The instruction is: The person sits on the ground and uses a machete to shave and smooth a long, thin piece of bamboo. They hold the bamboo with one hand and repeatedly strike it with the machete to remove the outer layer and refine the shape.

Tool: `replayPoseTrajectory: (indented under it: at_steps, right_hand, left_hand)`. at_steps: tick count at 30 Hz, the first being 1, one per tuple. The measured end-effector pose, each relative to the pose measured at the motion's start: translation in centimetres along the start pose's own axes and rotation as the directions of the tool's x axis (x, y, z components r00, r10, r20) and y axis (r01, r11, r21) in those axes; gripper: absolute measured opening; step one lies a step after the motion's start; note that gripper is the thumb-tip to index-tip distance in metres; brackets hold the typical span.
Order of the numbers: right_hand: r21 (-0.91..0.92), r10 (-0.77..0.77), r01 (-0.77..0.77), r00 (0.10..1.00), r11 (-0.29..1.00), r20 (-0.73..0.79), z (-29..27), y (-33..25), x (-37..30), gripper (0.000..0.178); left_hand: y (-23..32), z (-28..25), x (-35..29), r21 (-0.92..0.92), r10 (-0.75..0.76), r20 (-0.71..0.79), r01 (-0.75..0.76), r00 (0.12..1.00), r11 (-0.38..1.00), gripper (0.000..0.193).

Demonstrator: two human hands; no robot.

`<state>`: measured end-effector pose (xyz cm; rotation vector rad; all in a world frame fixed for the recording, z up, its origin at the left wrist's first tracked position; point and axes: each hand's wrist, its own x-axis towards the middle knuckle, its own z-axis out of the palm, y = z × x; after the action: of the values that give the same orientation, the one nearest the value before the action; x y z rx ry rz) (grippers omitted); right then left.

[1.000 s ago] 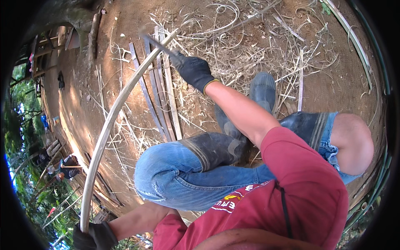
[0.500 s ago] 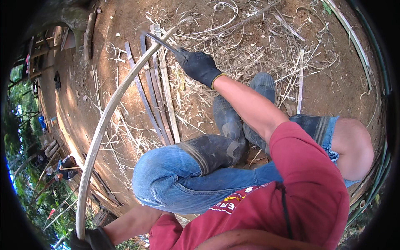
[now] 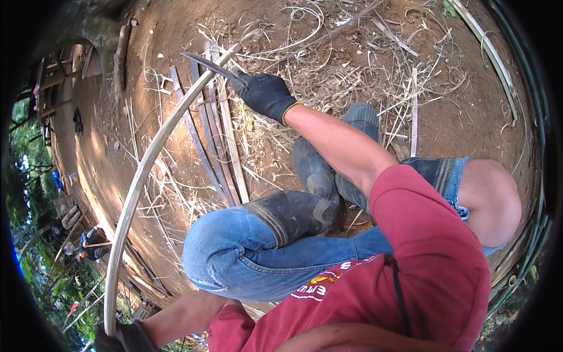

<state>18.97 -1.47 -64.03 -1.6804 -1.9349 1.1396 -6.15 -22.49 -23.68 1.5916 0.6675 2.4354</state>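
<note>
A long, pale split bamboo strip [image 3: 138,183] arcs from the lower left up to the top centre. My left hand [image 3: 124,339], in a black glove, grips its lower end at the bottom left edge. In my gloved right hand [image 3: 267,95] is a knife [image 3: 206,63], held by its handle with fingers closed. Its dark blade lies across the strip near the far end; whether it cuts into the wood I cannot tell.
Several flat strips [image 3: 226,138] lie on the dirt beyond my left knee. Curly shavings [image 3: 334,76] cover the ground around my rubber boots [image 3: 316,173]. Green poles [image 3: 531,246] line the right edge. A person [image 3: 94,243] is far off at the left.
My right hand and the knife have moved a little left, and the blade's tip now points further left. The left hand keeps its grip on the strip. The whole view has shifted slightly.
</note>
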Motion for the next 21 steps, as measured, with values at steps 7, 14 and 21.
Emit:
replayPoseTrajectory:
  at_steps: [7, 14, 21]
  right_hand:
    - [0.058, 0.034, -0.032, 0.999, 0.998, -0.04, 0.8, 0.2, -0.5, 0.065]
    - [0.102, 0.168, -0.17, 0.985, 0.98, 0.025, -0.3, 1.0, -0.2, 0.059]
    - [0.089, 0.18, -0.173, 0.981, 0.981, -0.077, 0.7, 2.3, 1.8, 0.058]
  left_hand:
    - [0.3, -0.4, 0.7, 0.036, -0.06, 0.0, 0.06, 0.998, 0.998, 0.046]
    - [-0.6, 0.7, 0.6, 0.155, 0.042, -0.086, -0.028, 0.995, 0.987, 0.043]
    - [-0.7, -0.1, 0.5, 0.135, 0.027, -0.101, -0.013, 0.994, 0.991, 0.044]
